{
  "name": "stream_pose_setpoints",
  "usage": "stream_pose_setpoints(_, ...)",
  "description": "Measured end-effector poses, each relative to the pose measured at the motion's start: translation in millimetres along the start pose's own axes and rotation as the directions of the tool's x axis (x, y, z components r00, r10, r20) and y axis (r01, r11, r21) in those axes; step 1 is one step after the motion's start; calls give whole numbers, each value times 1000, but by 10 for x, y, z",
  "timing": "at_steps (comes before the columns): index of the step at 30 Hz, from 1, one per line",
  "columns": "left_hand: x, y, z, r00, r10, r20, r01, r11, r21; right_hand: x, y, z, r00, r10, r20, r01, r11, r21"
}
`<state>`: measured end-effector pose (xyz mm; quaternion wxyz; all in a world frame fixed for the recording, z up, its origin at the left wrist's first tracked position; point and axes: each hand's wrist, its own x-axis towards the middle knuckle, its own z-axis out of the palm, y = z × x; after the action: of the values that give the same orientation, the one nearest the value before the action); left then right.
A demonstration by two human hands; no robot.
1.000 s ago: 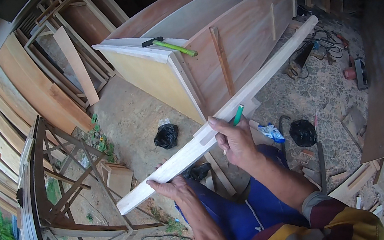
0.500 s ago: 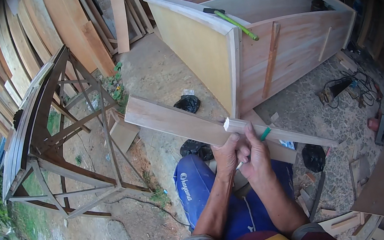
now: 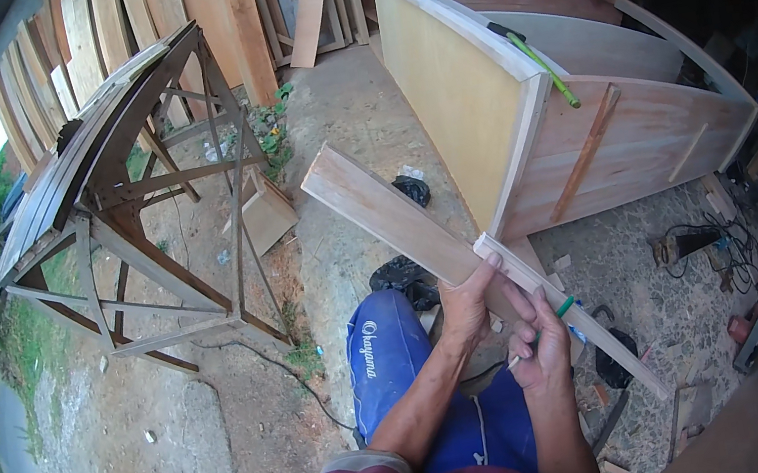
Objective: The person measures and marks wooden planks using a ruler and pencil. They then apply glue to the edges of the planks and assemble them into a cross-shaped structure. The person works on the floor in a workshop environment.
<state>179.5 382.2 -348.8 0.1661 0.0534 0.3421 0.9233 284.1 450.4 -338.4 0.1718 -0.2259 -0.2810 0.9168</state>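
Note:
A wide pale wooden board [image 3: 386,220] slants from the upper left down to my lap. My left hand [image 3: 472,301] grips it near its lower part, with the thumb over the end of a narrow grooved wooden strip [image 3: 608,345] that lies against the board and runs down to the right. My right hand [image 3: 543,349] is closed around a thin pen-like stick [image 3: 564,307], green at its upper end and pale at the lower one. Its fingers rest close beside the strip. Where the board and strip meet under my fingers is partly hidden.
A large wooden cabinet [image 3: 442,75] lies ahead, a green-handled hammer [image 3: 543,69] on its edge. At left stands a slatted wooden frame [image 3: 160,183]. Black plastic bags [image 3: 403,278], cables [image 3: 736,242] and a red power tool [image 3: 744,331] lie on the ground. Planks [image 3: 253,52] lean behind.
The board and strip have swung to a steeper slant. My right hand has slid down the strip, away from my left hand, with the stick. The whole view has shifted.

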Motion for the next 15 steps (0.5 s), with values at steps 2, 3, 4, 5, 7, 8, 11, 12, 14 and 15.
stream_pose_setpoints(2, 89, 32, -24, 997, 6, -71, -5, 1000, 9, -215, 8, -143, 998, -64, 25, 68, 940, -335)
stream_pose_setpoints(3, 110, 61, -41, 996, 7, -89, -4, 1000, 30, -217, 22, -279, 930, -354, 100, 335, 704, -627)
stream_pose_setpoints(4, 129, 88, -55, 994, 8, -108, -3, 999, 50, -160, 17, -456, 777, -570, 268, 508, 315, -802)
stream_pose_setpoints(5, 130, 96, -89, 991, 4, -131, 5, 998, 70, -109, -20, -580, 570, -662, 487, 543, -140, -828)
stream_pose_setpoints(7, 148, 90, -139, 984, 30, -173, -13, 995, 98, -59, -209, -631, 625, -479, 617, 460, -412, -786)
stream_pose_setpoints(8, 145, 80, -146, 981, 38, -190, -18, 994, 109, -44, -300, -659, 654, -379, 655, 416, -544, -729)
stream_pose_setpoints(11, 138, 33, -74, 989, 54, -139, -33, 988, 151, 66, -269, -973, 715, -265, 647, 513, -430, -743)
stream_pose_setpoints(12, 130, 44, -61, 990, 57, -128, -29, 978, 208, 117, -230, -1052, 695, -255, 672, 552, -410, -726)
stream_pose_setpoints(14, 116, 99, -40, 992, 63, -107, -25, 946, 324, 208, -250, -1129, 708, -233, 667, 589, -327, -739)
stream_pose_setpoints(15, 137, 52, -98, 985, 134, -108, -83, 920, 384, 255, -263, -1127, 735, -201, 648, 602, -247, -759)
